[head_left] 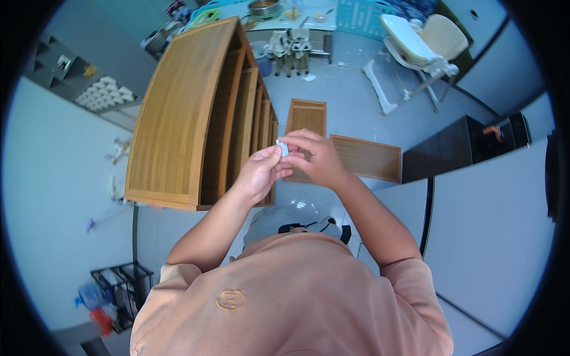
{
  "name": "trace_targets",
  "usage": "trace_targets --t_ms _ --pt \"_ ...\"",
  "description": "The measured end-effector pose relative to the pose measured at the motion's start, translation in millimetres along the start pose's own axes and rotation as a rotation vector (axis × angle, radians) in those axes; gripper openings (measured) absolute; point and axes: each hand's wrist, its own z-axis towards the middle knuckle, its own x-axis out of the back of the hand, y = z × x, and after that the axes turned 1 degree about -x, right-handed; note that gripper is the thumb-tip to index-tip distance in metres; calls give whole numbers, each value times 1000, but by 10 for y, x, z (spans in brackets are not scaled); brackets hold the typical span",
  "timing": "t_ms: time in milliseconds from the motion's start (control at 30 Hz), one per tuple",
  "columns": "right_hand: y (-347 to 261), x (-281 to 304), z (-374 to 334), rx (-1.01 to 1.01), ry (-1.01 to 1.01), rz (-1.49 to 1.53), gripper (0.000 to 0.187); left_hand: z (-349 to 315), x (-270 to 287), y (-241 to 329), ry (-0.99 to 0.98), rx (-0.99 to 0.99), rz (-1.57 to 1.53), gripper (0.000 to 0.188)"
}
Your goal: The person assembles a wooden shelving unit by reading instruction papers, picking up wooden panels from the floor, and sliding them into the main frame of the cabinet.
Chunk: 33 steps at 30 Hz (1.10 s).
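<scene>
Between my two hands is a small white piece (283,148), flat and oblong; its exact kind is too small to make out. My left hand (261,172) pinches it from the left, with the thumb on its face. The fingers of my right hand (314,157) close on it from the right, at its upper and lower ends. Both hands are held up in front of my body, above the floor. Just left of them stands a tall wooden cabinet (172,113) with open shelf compartments facing right.
Two wooden panels lie on the floor beyond my hands, one upright in view (307,113) and one crosswise (371,159). A white high chair (415,50) stands at the far right. Folded stools (290,47) and a table with a pot (264,8) are at the back.
</scene>
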Motion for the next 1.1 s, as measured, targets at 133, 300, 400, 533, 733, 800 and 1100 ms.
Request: trace_targets --t_ms 133,300,400,533,733,800,1100 --pt "154 14 218 78 -44 33 29 76 -6 85 108 -28 -16 34" --pt "285 -103 486 33 -87 116 28 197 97 255 304 -91 415 37" --pt "406 -111 637 12 -60 171 27 388 332 486 606 -538 1394 30" --pt "547 -90 775 -208 -46 336 25 704 763 687 1026 -584 1991 45" --pt "741 66 1056 -157 -195 306 24 881 1032 847 1169 122 2040 55" --pt "835 165 1113 -191 -239 320 24 890 1019 891 1143 168 2012 55" --pt "958 181 1419 -157 -453 228 26 628 1252 1155 1158 278 1903 65"
